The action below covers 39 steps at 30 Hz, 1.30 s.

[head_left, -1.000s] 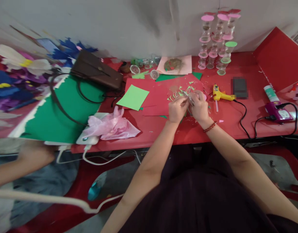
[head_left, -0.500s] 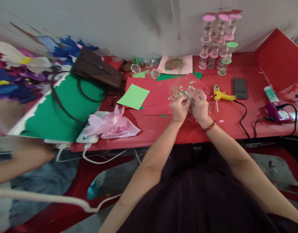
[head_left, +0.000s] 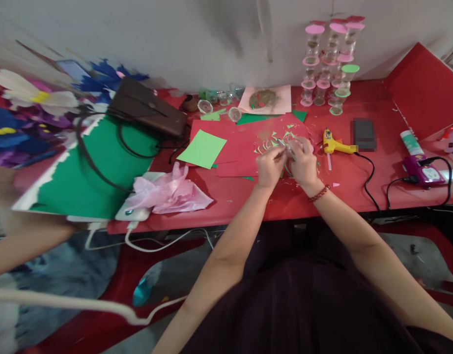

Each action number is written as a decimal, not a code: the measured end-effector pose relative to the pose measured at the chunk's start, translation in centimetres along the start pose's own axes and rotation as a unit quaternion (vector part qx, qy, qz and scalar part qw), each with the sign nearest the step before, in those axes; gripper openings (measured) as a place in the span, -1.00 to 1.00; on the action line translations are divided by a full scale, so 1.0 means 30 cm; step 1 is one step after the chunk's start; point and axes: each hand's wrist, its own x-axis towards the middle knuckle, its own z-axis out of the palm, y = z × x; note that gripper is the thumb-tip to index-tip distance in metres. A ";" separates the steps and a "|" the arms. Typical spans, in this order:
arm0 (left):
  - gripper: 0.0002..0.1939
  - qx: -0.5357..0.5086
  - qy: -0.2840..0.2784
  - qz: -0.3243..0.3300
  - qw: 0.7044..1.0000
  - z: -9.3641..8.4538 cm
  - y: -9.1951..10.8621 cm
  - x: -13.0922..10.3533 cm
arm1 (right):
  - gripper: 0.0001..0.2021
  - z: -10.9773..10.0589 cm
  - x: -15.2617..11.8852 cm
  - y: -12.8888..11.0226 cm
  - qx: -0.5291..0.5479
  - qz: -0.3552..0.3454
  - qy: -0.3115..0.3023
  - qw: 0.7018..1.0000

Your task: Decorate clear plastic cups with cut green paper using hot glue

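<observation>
My left hand (head_left: 270,166) and my right hand (head_left: 302,161) meet over a red sheet (head_left: 234,160) strewn with thin green paper scraps (head_left: 265,146). The fingers of both are closed in a pinch around something small that they mostly hide. A red bead bracelet (head_left: 319,193) circles my right wrist. Just right of my hands lies a yellow glue gun (head_left: 337,143) with a clear stick below it. To the left, a light green square of paper (head_left: 202,149) rests partly on the red sheet.
Stacked clear cup shapes (head_left: 322,73) with pink and green discs stand at the back. A brown bag (head_left: 149,108), a green board (head_left: 94,172) and pink plastic (head_left: 169,189) lie left. A purple power socket (head_left: 423,172) sits right. Another person's arm (head_left: 31,243) is at far left.
My hands stay together in nearly the same place. The other person's blurred arm at the far left has shifted slightly left. The view has moved a little.
</observation>
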 end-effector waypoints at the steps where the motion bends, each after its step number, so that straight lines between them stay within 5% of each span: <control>1: -0.87 0.002 -0.002 -0.009 1.000 0.002 -0.002 0.000 | -0.64 0.002 0.000 0.001 -0.005 -0.004 -0.002 1.000; 11: -0.90 -0.005 0.056 -0.091 0.994 0.028 0.020 0.001 | -0.69 0.002 0.002 -0.011 0.032 -0.006 0.017 0.999; 16: -0.89 -0.058 0.115 -0.188 0.974 0.025 -0.032 0.029 | -0.71 0.004 0.000 -0.028 0.090 -0.002 0.043 0.995; 23: -0.93 -0.126 0.078 -0.199 0.969 0.003 -0.092 0.046 | -0.68 0.017 0.018 -0.010 0.167 0.017 0.070 0.983; 31: -0.71 -0.106 0.040 -0.111 0.987 -0.013 -0.070 0.052 | -0.67 0.013 0.035 0.009 0.186 0.033 0.065 0.980; 35: -0.47 -0.260 -0.027 -0.190 0.946 0.004 -0.035 0.038 | -0.68 0.023 0.029 0.013 0.180 0.030 0.064 0.981; 39: -0.51 -0.337 -0.051 -0.214 0.915 0.012 -0.019 0.036 | -0.65 0.042 0.025 0.015 0.194 0.006 0.059 0.979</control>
